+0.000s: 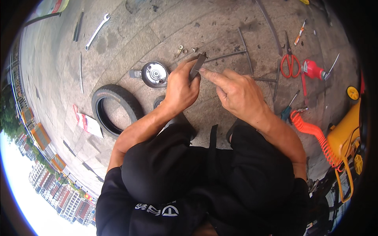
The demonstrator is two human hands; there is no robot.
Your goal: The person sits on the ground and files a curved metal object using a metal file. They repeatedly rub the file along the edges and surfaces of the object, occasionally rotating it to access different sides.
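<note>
My left hand point(183, 84) is closed around a dark, flat metal piece point(197, 67), held upright and tilted above the paving. My right hand point(238, 94) touches that piece with its extended index fingertip; its other fingers are curled, and whether they hold anything is hidden. Just left of my left hand lies a round metal hub with a drum plate point(154, 73). A few small nuts point(180, 48) lie beyond it, and thin dark bars point(246, 55) lie crossed on the ground ahead.
A tyre point(108, 94), white bag point(88, 124) and wrench point(97, 31) lie left. Right are red scissors point(290, 65), a red pneumatic tool point(311, 69), a screwdriver point(287, 110), an orange coiled hose point(315, 137) and a yellow compressor point(344, 129). My knees are below my hands.
</note>
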